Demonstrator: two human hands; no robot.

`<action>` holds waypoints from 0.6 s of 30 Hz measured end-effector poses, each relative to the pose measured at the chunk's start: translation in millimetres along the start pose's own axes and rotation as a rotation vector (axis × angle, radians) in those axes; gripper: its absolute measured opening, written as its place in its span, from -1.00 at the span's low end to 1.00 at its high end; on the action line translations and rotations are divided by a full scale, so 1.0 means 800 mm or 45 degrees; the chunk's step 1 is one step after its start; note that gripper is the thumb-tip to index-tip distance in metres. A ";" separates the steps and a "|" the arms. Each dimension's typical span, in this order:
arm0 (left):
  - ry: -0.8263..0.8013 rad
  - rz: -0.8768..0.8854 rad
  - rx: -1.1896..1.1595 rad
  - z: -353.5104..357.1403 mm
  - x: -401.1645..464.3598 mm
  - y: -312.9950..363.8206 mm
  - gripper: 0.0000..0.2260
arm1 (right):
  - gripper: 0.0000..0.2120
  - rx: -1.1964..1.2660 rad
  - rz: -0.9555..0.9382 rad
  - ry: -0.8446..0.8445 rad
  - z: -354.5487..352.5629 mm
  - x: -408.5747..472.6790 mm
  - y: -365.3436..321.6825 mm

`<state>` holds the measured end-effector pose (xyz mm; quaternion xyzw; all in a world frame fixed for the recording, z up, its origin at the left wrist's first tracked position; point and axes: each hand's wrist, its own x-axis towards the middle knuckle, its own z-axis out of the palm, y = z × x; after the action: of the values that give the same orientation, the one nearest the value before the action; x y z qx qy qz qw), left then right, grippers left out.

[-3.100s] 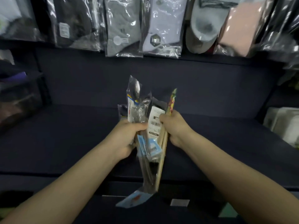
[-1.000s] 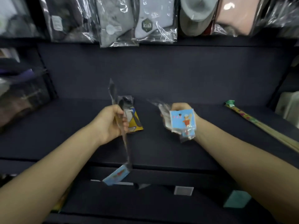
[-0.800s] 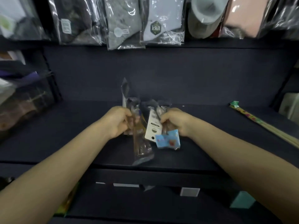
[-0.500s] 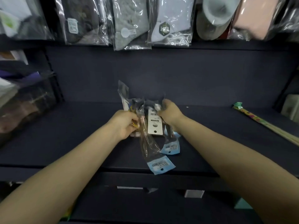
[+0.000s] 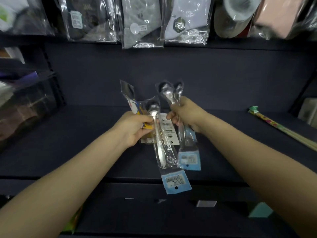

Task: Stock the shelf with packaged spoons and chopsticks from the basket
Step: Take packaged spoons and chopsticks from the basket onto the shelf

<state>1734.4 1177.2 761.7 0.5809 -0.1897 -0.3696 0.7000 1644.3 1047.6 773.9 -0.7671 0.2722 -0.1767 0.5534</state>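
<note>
Above the dark shelf (image 5: 68,152), left hand (image 5: 133,127) and right hand (image 5: 185,114) each clench packaged spoons (image 5: 164,152), long axes near-upright, bowls up, blue header cards down.

Single head-worn wide-angle view, facing forward and down, close over the dark shelf (image 5: 68,143)

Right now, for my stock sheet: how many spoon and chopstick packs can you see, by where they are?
Spoon packs gripped in left hand: at least 2 (overlapping, exact number unclear)
Spoon packs gripped in right hand: 2
Chopstick pack lying on the shelf: 1
Total: at least 5
</note>
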 end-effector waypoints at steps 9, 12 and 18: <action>0.042 0.104 0.184 0.051 0.010 -0.003 -0.79 | -0.80 0.167 0.068 -0.147 -0.008 -0.048 0.015; 0.163 0.078 0.583 0.054 0.016 -0.006 -0.75 | -0.82 0.117 0.135 0.038 -0.027 -0.041 0.023; 0.328 0.112 1.817 0.045 0.020 -0.027 -0.51 | -0.82 -0.252 0.201 0.156 -0.074 -0.018 0.038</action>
<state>1713.0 1140.1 747.5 0.9269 -0.3238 -0.0558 0.1814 1592.4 1004.3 764.9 -0.7820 0.3811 -0.1512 0.4695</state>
